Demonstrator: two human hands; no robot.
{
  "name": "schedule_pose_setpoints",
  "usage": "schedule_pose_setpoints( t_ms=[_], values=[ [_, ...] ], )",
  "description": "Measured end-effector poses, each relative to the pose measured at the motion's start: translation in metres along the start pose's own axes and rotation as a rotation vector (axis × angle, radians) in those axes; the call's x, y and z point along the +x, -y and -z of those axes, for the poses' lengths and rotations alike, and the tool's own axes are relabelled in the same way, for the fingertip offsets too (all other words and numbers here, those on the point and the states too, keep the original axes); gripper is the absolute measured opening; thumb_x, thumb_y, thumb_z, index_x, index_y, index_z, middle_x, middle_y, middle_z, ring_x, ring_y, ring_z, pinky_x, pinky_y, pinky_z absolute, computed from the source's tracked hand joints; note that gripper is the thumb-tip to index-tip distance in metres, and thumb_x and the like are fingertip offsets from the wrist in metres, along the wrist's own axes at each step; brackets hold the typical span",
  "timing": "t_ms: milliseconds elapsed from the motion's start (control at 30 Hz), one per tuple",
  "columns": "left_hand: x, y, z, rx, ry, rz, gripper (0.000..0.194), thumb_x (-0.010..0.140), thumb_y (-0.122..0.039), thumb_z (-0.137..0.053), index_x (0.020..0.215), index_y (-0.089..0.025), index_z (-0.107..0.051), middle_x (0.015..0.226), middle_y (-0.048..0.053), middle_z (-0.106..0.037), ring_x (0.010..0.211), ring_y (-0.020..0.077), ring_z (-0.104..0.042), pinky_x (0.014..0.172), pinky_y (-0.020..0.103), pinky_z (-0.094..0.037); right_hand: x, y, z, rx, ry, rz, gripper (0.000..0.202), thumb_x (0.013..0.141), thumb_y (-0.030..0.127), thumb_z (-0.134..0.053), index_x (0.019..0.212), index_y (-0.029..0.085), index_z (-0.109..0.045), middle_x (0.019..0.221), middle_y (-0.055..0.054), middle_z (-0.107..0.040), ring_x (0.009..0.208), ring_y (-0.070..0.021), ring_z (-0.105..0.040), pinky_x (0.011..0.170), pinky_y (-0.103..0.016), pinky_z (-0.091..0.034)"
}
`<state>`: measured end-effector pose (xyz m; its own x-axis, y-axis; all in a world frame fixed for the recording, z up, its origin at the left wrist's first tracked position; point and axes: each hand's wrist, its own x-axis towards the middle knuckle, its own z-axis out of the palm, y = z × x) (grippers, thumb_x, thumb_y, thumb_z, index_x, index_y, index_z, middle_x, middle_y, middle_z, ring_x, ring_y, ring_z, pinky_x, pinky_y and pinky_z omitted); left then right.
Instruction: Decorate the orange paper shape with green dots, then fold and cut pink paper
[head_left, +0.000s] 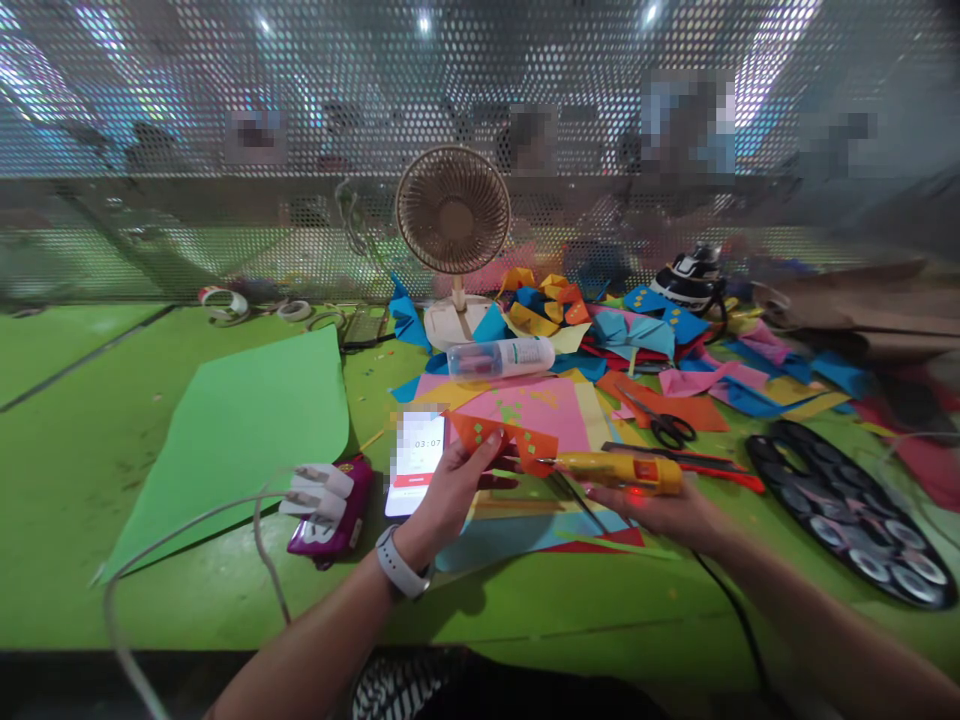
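Held up in my left hand [466, 478] is a folded orange paper piece [514, 437] with small yellow-green squares on it. The thumb presses on its face. My right hand [652, 508] is closed round a yellow hot glue gun [619, 471] with a red light glowing underneath. The gun's metal tip points left and meets or nearly meets the paper's right end. Pink paper [566, 408] with small green bits lies behind the orange piece. A lit phone [417, 462] rests just left of my left hand.
Scissors [667, 428] and a red cutter [739, 474] lie behind the gun. A black palette [847, 515] sits right, a green sheet [255, 430] left, near a purple pouch [326, 535] with plugs. Behind are a bottle [499, 358], a fan [454, 212] and folded paper shapes [634, 332].
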<state>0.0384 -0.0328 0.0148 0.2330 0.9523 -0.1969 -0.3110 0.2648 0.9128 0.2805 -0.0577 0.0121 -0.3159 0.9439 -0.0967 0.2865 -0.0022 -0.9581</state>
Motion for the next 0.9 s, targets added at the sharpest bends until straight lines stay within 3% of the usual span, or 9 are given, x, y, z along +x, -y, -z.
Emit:
schedule_pose_setpoints(
  t_ms=[600, 900],
  values=[
    [0.0004, 0.0028, 0.0012, -0.022, 0.019, -0.006, 0.021, 0.081, -0.038, -0.066, 0.084, -0.017, -0.068, 0.082, 0.004, -0.068, 0.072, 0.0152, -0.065, 0.063, 0.028, -0.055, 0.0012, 0.0033, -0.0014, 0.081, 0.051, 0.02, 0.033, 0.079, 0.041, -0.067, 0.109, 0.028, -0.07, 0.115, -0.001, -0.068, 0.108, -0.0267, -0.063, 0.101, -0.045, -0.047],
    [0.0006, 0.0036, 0.0014, -0.016, 0.012, -0.004, 0.022, 0.081, -0.038, -0.067, 0.084, -0.017, -0.068, 0.082, 0.004, -0.068, 0.072, 0.0154, -0.065, 0.063, 0.029, -0.055, 0.0012, 0.0026, -0.0031, 0.043, 0.004, 0.019, 0.033, 0.076, 0.044, -0.069, 0.105, 0.028, -0.072, 0.109, -0.001, -0.071, 0.102, -0.0273, -0.066, 0.095, -0.044, -0.052]
  ],
)
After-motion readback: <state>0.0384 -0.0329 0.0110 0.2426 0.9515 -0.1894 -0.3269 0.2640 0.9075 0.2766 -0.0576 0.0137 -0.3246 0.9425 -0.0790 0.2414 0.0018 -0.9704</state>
